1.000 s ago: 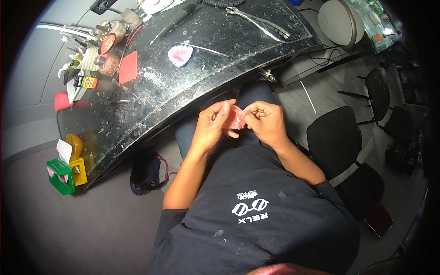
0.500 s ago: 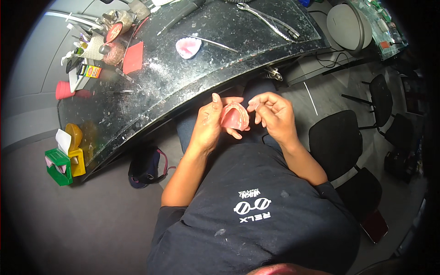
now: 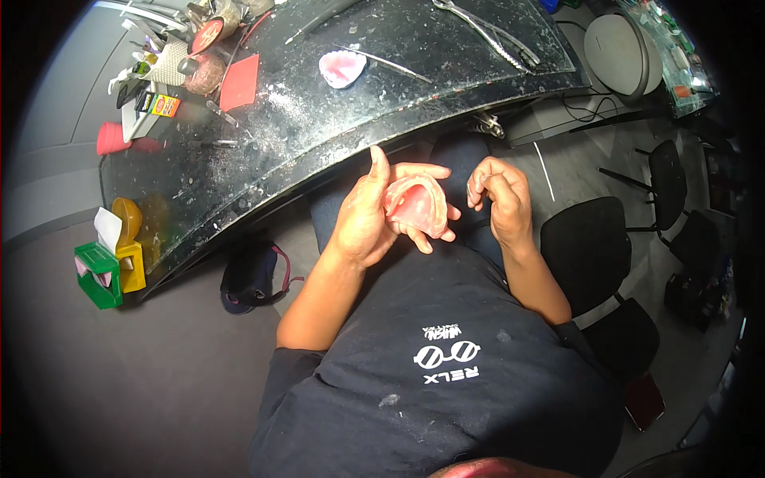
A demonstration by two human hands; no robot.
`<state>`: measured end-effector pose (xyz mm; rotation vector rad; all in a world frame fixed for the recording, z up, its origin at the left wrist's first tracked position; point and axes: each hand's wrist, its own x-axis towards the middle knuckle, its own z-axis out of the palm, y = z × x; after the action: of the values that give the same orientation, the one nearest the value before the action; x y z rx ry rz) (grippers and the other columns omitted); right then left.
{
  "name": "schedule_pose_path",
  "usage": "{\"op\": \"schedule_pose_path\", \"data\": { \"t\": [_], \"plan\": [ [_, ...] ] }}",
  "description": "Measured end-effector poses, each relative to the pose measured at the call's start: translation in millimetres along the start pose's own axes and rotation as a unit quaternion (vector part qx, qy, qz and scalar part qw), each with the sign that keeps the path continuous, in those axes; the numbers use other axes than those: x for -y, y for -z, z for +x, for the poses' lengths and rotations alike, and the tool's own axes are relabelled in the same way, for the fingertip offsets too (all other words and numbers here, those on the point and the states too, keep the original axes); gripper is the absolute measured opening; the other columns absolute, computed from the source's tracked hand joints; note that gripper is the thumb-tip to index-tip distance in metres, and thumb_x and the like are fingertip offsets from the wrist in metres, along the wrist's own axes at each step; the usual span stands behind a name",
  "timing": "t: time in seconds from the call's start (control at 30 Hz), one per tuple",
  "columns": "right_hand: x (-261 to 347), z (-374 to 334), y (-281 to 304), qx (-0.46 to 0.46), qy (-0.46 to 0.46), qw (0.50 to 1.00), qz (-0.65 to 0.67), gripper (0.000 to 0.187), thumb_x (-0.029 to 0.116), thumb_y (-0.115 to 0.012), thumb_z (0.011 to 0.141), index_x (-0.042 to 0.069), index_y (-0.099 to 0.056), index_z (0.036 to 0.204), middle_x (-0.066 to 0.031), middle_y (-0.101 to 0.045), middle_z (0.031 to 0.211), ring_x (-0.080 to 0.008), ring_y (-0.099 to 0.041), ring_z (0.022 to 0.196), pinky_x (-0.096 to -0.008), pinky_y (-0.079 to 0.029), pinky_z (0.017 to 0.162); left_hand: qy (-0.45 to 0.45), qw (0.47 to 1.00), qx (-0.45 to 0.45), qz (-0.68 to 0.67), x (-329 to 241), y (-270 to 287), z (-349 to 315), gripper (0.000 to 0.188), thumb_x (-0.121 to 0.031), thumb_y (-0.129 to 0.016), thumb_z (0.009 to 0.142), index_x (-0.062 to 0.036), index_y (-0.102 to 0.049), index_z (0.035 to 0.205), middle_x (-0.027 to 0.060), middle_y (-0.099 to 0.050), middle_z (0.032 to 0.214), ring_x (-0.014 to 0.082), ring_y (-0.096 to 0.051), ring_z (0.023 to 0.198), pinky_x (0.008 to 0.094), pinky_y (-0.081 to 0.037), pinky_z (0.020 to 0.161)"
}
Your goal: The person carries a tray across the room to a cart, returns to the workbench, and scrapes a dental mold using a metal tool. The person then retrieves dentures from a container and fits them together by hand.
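A pink, horseshoe-rimmed denture base (image 3: pixel 416 209) lies in my left hand (image 3: pixel 368 209), its hollow side facing up. My left fingers stretch out beneath and behind it, and the thumb stands raised beside it. To its right, apart from it, my right hand (image 3: pixel 502 191) is in the air with fingers curled and thumb pressed to them. Whatever those fingertips may hold is too small to make out. Beyond my hands, a pink and white dental piece (image 3: pixel 343 69) sits on the dark bench (image 3: pixel 319 131), next to a thin metal tool (image 3: pixel 396 65).
Large metal pliers (image 3: pixel 490 33) lie at the back of the bench. A red sheet (image 3: pixel 240 83), jars and a pink cup (image 3: pixel 113 139) stand at the left. Green and yellow boxes (image 3: pixel 99 276) are by the bench's left end. Black chairs (image 3: pixel 586 247) stand at right.
My right hand has drawn away from the denture base, to the right. My left hand has tipped the base further upward and its fingers have spread beneath it. The view has shifted slightly.
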<state>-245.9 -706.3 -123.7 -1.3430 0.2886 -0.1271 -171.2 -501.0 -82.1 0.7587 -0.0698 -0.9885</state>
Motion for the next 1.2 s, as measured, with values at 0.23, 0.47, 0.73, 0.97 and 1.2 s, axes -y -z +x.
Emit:
{"op": "schedule_pose_path", "data": {
  "t": [0.23,0.47,0.73,0.97,1.2],
  "plan": [
    [0,3,-2,0.006,0.004,1.0,-0.019,0.021,0.007,-0.046,0.09,0.003,-0.056,0.072,-0.0026,-0.058,0.067,-0.007,-0.053,0.057,-0.0216,-0.04,0.052,-0.014,0.999,-0.021,0.043,3,6,3,0.089,-0.067,-0.018,0.1,0.0096,-0.054,0.128,0.03,-0.069,0.094,0.0401,-0.073,0.077,0.0356,-0.062,0.052],
    [11,-1,-22,-0.01,0.069,0.997,-0.014,0.015,0.006,-0.062,0.092,-0.001,-0.061,0.105,-0.0045,-0.063,0.094,-0.0056,-0.056,0.073,-0.0187,-0.044,0.063,-0.02,0.999,-0.037,0.031,7,8,6,0.09,-0.068,-0.017,0.1,0.0087,-0.054,0.128,0.0298,-0.069,0.095,0.0397,-0.073,0.078,0.0361,-0.063,0.057],
    [9,5,-28,0.052,0.184,0.942,-0.277,0.035,0.004,-0.078,0.077,0.002,-0.07,0.112,-0.0045,-0.062,0.1,-0.0096,-0.055,0.082,-0.024,-0.043,0.071,-0.134,0.952,-0.136,0.239,24,14,15,0.071,-0.055,-0.029,0.105,0.0077,-0.057,0.124,0.0156,-0.069,0.097,0.0192,-0.071,0.081,0.0299,-0.062,0.066],
    [-4,8,-21,-0.004,0.14,0.985,-0.1,0.014,-0.001,-0.071,0.088,-0.002,-0.069,0.102,-0.0021,-0.062,0.094,-0.005,-0.057,0.079,-0.021,-0.046,0.071,-0.152,0.957,-0.181,0.168,25,30,21,0.06,-0.051,-0.036,0.106,0.0027,-0.064,0.106,0.0097,-0.068,0.086,0.0177,-0.067,0.066,0.0309,-0.055,0.056],
    [5,14,6,-0.016,0.085,0.996,-0.009,0.016,-0.002,-0.064,0.094,-0.005,-0.064,0.11,-0.0035,-0.068,0.099,-0.006,-0.062,0.088,-0.0199,-0.048,0.078,-0.045,0.959,0.045,-0.277,23,47,23,0.045,-0.049,-0.056,0.097,-0.0047,-0.059,0.101,0.0066,-0.056,0.076,0.0179,-0.051,0.057,0.0307,-0.042,0.051]
  ]
}}
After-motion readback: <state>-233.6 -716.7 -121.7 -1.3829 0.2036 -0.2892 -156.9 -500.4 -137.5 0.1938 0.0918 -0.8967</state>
